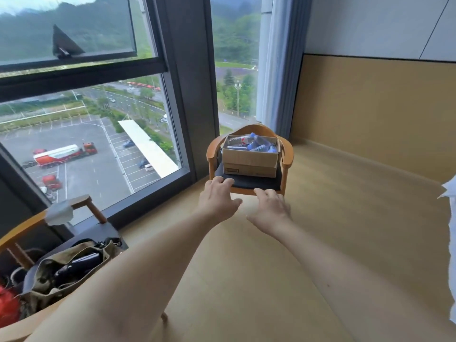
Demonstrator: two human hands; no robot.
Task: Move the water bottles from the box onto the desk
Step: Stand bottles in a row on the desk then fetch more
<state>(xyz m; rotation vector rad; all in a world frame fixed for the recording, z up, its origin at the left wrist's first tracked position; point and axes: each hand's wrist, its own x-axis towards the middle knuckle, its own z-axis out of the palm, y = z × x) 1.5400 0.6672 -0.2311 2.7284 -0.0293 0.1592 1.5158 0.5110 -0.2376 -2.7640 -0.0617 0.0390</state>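
Observation:
A brown cardboard box (250, 160) stands on the dark seat of a wooden armchair (212, 150) in the corner by the window. Several water bottles (256, 143) with blue caps and labels lie piled inside it. Both my arms stretch forward toward the chair. My left hand (218, 197) and my right hand (270, 207) hover in front of the seat's front edge, fingers relaxed and holding nothing. Neither hand touches the box. No desk is in view.
A tall window (98, 119) fills the left side. A second wooden chair (37, 223) at lower left carries an olive bag (66, 270). A curtain (278, 70) hangs behind the armchair. Pale wooden floor (333, 243) spreads to the right. Something white (450, 218) shows at the right edge.

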